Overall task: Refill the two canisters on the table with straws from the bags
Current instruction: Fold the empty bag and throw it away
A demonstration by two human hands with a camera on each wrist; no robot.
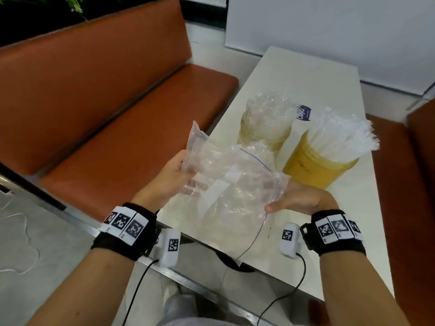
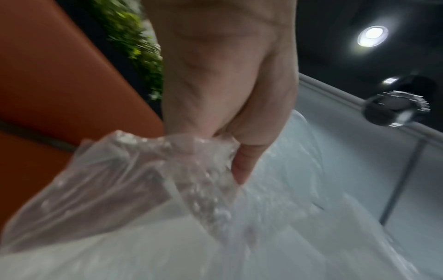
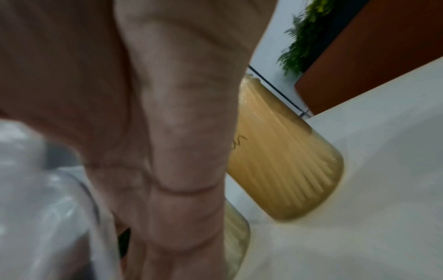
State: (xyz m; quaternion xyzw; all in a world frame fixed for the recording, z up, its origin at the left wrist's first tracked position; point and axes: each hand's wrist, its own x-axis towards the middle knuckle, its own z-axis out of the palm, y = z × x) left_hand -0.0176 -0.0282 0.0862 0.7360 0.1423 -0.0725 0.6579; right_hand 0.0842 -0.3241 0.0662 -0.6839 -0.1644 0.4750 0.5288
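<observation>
Pinching one crumpled end of a clear plastic bag (image 1: 231,184) with the left hand (image 1: 173,177), thumb and curled fingers closing on the film, plain in the left wrist view, where the hand (image 2: 225,79) is bunching the bag (image 2: 134,170) between thumb and fingertips (image 2: 241,168). Holding the other side of the same bag with the right hand (image 1: 299,198), thumb lying on top of the film near the zip edge and the fingers spread underneath; in the right wrist view, showing mostly the palm of that hand (image 3: 167,132) with the bag (image 3: 40,208) blurred at its left. Hanging limp and see-through between both hands, above the near part of the white table (image 1: 317,74), apparently holding no straws.

Standing just beyond the bag on the table: two yellowish canisters side by side. Nearer and to the right, one canister (image 1: 315,168) bristling with white straws (image 1: 341,135) packed upright and fanning past its rim; seen through the tinted wall of the same canister (image 3: 282,161) in the right wrist view. Behind and to the left, the second canister (image 1: 263,135), topped with a clear plastic bundle (image 1: 268,116), contents hard to tell. Showing a small blue label (image 1: 303,113) between the two.

Flanking the table on the left, an orange bench (image 1: 106,102).
</observation>
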